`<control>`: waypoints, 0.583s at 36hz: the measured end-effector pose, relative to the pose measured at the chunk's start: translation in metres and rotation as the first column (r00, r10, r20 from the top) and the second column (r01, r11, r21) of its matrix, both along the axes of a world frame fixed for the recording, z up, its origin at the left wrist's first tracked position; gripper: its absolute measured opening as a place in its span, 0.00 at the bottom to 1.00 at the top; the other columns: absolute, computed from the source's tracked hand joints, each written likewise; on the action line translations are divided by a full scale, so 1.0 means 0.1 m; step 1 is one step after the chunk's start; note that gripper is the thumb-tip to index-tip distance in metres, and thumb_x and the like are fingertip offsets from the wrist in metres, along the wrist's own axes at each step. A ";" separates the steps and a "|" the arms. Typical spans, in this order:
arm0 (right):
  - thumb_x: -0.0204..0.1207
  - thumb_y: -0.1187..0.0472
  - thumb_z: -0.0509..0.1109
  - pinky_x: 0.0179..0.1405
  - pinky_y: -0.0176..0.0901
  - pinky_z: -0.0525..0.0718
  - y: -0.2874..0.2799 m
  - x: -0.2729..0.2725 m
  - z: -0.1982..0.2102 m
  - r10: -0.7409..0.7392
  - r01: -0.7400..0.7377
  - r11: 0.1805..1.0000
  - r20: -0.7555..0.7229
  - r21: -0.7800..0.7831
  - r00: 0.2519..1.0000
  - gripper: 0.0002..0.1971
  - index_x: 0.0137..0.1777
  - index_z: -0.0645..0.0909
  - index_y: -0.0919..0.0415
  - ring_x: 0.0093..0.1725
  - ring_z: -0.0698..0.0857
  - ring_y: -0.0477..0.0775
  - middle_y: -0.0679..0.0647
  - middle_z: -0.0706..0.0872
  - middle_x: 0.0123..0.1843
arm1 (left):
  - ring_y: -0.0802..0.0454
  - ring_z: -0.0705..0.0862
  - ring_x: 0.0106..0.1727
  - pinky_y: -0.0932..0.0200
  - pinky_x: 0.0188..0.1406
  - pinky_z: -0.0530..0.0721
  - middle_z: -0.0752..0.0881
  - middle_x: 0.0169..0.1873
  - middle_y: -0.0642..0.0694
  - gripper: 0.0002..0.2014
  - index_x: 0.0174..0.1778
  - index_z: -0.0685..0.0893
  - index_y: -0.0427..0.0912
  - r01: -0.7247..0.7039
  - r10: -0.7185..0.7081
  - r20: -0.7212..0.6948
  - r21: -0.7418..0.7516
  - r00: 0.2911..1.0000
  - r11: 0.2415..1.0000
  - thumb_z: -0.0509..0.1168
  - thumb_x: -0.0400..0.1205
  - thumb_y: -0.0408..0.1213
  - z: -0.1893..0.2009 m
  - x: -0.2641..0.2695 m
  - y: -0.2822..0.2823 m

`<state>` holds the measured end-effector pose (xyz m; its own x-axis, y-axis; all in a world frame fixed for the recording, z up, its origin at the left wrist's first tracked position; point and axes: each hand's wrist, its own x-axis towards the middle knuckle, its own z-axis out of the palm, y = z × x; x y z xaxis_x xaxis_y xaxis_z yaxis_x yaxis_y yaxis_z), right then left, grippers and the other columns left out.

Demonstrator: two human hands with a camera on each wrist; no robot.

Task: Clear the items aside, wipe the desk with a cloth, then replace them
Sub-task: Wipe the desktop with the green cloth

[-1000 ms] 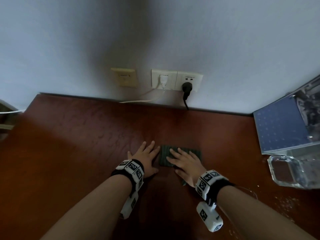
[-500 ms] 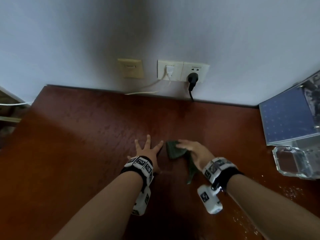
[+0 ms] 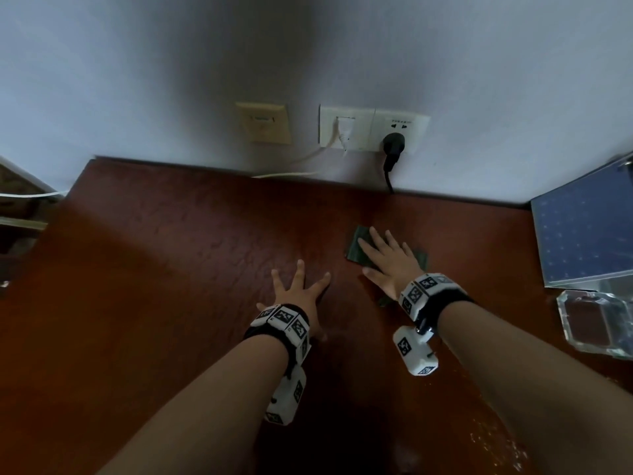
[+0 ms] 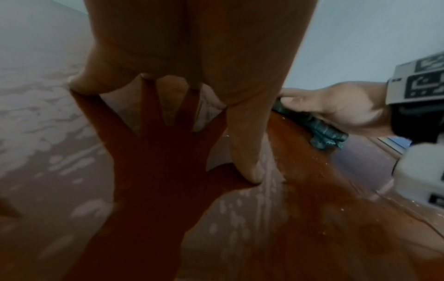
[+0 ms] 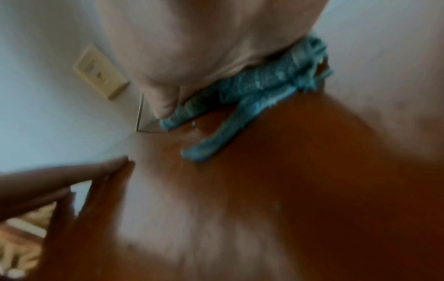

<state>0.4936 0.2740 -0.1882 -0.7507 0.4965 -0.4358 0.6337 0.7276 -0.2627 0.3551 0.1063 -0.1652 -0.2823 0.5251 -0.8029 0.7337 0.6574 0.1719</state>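
Note:
A dark green cloth (image 3: pixel 356 250) lies folded on the reddish-brown desk (image 3: pixel 171 269), and my right hand (image 3: pixel 387 258) presses flat on it with straight fingers. The right wrist view shows the cloth (image 5: pixel 252 91) bunched under the palm, one strip trailing out. In the left wrist view the cloth (image 4: pixel 319 131) pokes out from under that hand. My left hand (image 3: pixel 298 289) rests flat on the bare desk left of the cloth, fingers spread, holding nothing; its fingers (image 4: pixel 245 152) touch the wet-looking wood.
A blue book or board (image 3: pixel 585 234) and a clear glass ashtray (image 3: pixel 596 323) sit at the desk's right edge. Wall sockets with a white plug (image 3: pixel 344 130) and a black plug (image 3: pixel 394 145) are behind the desk. Water droplets (image 3: pixel 496 443) speckle the near right.
My right hand has slid the cloth to the right and away from the left hand, flattening on it again after bunching it. The left hand stayed put with fingers spread wider.

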 end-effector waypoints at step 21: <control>0.77 0.39 0.35 0.78 0.54 0.36 -1.29 0.64 -0.02 0.187 -0.189 0.981 0.043 0.036 0.981 0.32 0.82 0.36 0.37 0.78 0.29 0.48 0.39 0.26 0.78 | 0.31 0.29 0.83 0.15 0.74 0.56 0.29 0.85 0.56 0.52 0.85 0.44 0.69 0.023 -0.020 -0.044 0.083 0.999 0.996 0.77 0.77 0.49 -0.04 0.07 -0.15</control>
